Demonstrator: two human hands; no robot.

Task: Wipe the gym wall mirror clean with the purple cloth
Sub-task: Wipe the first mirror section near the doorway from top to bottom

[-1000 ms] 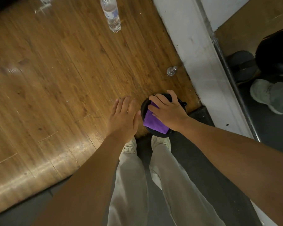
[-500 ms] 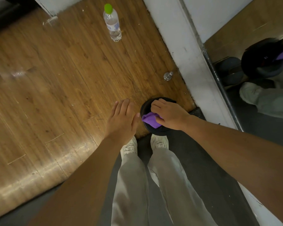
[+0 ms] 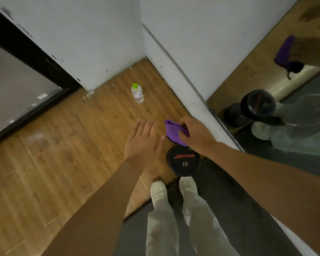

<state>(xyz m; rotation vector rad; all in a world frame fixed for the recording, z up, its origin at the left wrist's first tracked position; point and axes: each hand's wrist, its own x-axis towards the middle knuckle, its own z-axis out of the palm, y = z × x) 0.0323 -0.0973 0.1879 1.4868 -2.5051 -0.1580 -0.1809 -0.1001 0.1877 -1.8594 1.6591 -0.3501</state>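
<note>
- While the right hand curls its fingers round the bunched purple cloth, the cloth hangs in the air just above a black dumbbell marked 15, clear of it.
- The left hand is beside it on the left, fingers straight and relaxed, holding nothing.
- The wall mirror stands to the right, beyond a white wall strip; it reflects the cloth, the dumbbell and the person's legs.
- Farther off, a clear bottle with a green cap stands upright on the wooden floor near the corner.
- Two pale shoes stand near the dumbbell, on a dark mat.
</note>
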